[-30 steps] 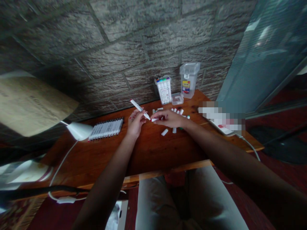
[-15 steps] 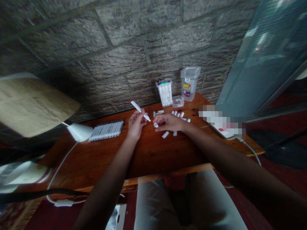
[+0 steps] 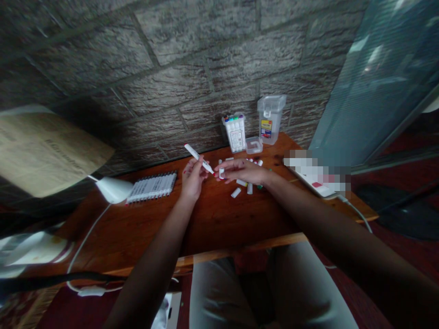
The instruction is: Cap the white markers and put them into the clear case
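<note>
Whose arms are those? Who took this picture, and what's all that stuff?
Those are a person's arms; no robot here. A camera worn on that person's head looks forward and down at the bare hands. The left hand holds a white marker, red tip uncovered. The right hand holds a small white cap close to that tip. On the wooden table, a row of markers lies to the left, and loose caps lie near the right hand. Farther back stand a case of markers and a clear plastic box.

Marker row [image 3: 152, 187] at table's [image 3: 222, 219] left, loose caps [image 3: 236, 192] right, held marker [image 3: 194, 154] between; marker case [image 3: 235, 135] behind caps.
</note>
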Available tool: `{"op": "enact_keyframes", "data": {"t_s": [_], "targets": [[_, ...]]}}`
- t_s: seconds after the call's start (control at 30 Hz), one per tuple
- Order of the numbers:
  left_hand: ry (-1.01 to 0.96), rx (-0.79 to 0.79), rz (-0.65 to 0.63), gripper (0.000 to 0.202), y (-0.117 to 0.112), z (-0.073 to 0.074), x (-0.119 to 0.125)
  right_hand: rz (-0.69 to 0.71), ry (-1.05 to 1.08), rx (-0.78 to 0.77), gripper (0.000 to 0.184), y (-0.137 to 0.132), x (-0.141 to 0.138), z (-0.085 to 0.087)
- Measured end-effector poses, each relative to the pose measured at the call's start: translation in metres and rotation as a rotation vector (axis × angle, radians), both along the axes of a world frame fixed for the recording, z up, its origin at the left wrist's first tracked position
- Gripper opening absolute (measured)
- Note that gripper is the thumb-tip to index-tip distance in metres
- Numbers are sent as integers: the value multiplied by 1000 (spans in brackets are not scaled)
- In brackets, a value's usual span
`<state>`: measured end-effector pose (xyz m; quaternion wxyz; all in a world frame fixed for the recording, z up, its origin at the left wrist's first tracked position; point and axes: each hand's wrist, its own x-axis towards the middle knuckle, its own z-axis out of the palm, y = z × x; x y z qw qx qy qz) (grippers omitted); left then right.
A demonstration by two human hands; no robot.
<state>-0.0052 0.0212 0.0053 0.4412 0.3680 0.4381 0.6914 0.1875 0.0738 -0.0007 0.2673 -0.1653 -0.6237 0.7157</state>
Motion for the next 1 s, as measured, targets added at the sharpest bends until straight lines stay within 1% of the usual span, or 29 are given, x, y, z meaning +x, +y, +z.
{"op": "enact_keyframes", "data": {"t_s": [0.13,0.23,0.37,0.47,0.67,0.77,1.0], "targets": [[5,-5,23,38,0,0,1,143,42,-177,41,-2,3,-1],[-5,1,20,41,-1,1,2,179,27,-249,50,-2,3,-5],[-8,1,-4,41,-2,2,3,148,-48,-235,54,-1,2,-9],[8,10,-34,39,-3,2,3,136,-97,-205,52,-1,0,-9],[36,17,-90,45,-4,0,3,141,-128,-151,48,-4,0,-7],[30,27,-91,44,-4,1,3,141,-127,-158,45,-5,1,-5],[21,36,-46,38,-4,3,2,130,-134,-147,38,-6,0,-1]]}}
